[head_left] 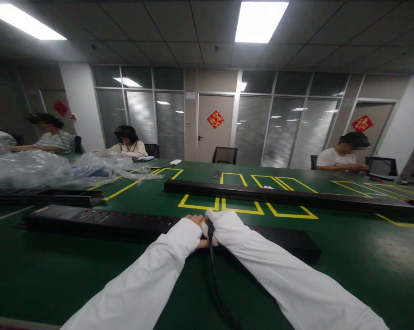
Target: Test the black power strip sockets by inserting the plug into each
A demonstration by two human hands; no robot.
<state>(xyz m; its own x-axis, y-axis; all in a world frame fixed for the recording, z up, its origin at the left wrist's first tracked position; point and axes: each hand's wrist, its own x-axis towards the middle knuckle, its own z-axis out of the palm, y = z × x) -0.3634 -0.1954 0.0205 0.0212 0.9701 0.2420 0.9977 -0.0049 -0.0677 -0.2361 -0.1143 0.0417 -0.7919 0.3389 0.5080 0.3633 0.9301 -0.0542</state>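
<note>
Here, a power strip (134, 225) lies beneath both hands (195, 220): left clasping it, right unclear.

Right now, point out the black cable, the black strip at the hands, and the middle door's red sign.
Black cable (213, 270): head view, its middle stretch.
Black strip (93, 223): head view, its left part.
Red sign (215, 119): head view, its centre.

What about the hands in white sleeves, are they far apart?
No, the left hand and right hand are close together at the nearest black bar.
</note>
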